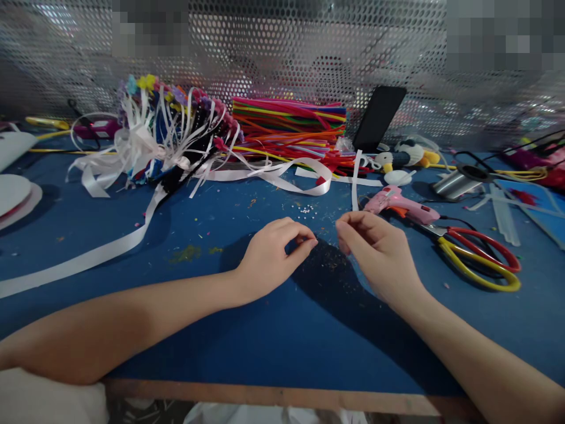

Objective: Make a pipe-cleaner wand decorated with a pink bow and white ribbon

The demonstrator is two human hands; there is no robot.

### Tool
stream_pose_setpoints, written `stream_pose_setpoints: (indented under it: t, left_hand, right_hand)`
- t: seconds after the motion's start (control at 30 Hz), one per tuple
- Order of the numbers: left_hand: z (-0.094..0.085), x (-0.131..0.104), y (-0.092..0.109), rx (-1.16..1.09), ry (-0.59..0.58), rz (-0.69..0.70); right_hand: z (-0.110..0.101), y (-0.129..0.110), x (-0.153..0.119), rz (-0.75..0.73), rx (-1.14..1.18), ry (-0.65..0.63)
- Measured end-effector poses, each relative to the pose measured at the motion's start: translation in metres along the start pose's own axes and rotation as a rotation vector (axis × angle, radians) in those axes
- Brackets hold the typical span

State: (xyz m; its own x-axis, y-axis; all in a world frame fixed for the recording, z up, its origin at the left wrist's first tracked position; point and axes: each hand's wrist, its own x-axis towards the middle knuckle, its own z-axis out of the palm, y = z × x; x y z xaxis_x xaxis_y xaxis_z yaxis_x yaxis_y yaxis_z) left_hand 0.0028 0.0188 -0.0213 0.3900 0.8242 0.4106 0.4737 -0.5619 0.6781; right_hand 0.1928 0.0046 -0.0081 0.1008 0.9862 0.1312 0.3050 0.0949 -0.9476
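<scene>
Above the middle of the blue table, my left hand (276, 256) is closed in a pinch, thumb against forefinger. A short gap to its right, my right hand (382, 253) pinches as well, fingers curled. Whatever is between the fingertips of either hand, if anything, is too small or thin to make out. Just beyond the hands lies a small scatter of tiny white beads (303, 210). A narrow white ribbon strip (355, 179) runs down behind my right fingertips; whether they touch it I cannot tell. Right of that hand rests a pink glue gun (401, 205).
Scissors (479, 256) with red and yellow handles lie at right, near a spool (461, 181) and glue sticks (505, 215). Behind are pipe cleaners (289, 126), a phone (379, 118) and a ribboned bundle (168, 129). White ribbon (101, 253) trails left. A perforated metal panel (273, 53) closes the back.
</scene>
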Motion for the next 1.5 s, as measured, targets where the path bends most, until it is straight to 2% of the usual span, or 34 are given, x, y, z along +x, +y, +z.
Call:
stream_pose_setpoints:
  t: [0.07,0.17,0.27,0.37,0.57,0.63,0.73,0.83,0.97,1.2,1.37,1.5]
  left_hand:
    - [0.001,-0.001,-0.001,0.032,-0.009,0.009]
    - [0.001,-0.002,-0.001,0.044,0.002,0.037]
    - [0.000,-0.001,-0.001,0.009,0.032,0.044]
    - [-0.001,0.001,-0.001,-0.031,0.046,0.012]
    - [0.000,0.004,-0.004,-0.057,0.001,-0.046]
    - [0.000,0.005,-0.005,-0.075,-0.008,-0.063]
    - [0.000,0.006,-0.007,-0.137,-0.013,-0.092]
    - [0.000,0.006,-0.008,-0.223,-0.025,-0.156]
    - [0.001,0.005,-0.009,-0.303,-0.011,-0.206]
    - [0.001,0.004,-0.007,-0.327,-0.019,-0.167]
    - [-0.001,0.004,-0.004,-0.271,-0.003,-0.145]
    - [-0.001,0.005,-0.003,-0.269,0.011,-0.184]
  right_hand:
    - [-0.001,0.000,-0.001,-0.072,-0.228,-0.001]
    - [-0.002,0.000,-0.001,-0.266,-0.394,-0.047]
    - [-0.001,0.001,0.000,-0.428,-0.418,-0.115]
    - [0.001,0.002,-0.001,-0.453,-0.401,-0.167]
    - [0.002,-0.001,-0.003,-0.357,-0.339,-0.185]
    - [0.002,-0.001,-0.003,-0.220,-0.255,-0.187]
    - [0.003,0.001,-0.002,0.034,0.029,-0.239]
    - [0.004,0.002,-0.001,0.172,0.249,-0.273]
    - [0.005,0.002,-0.001,0.215,0.270,-0.270]
    - [0.011,0.002,-0.005,0.305,0.379,-0.268]
    - [0.012,0.001,-0.007,0.271,0.371,-0.243]
    - [0.009,0.003,-0.005,0.239,0.412,-0.201]
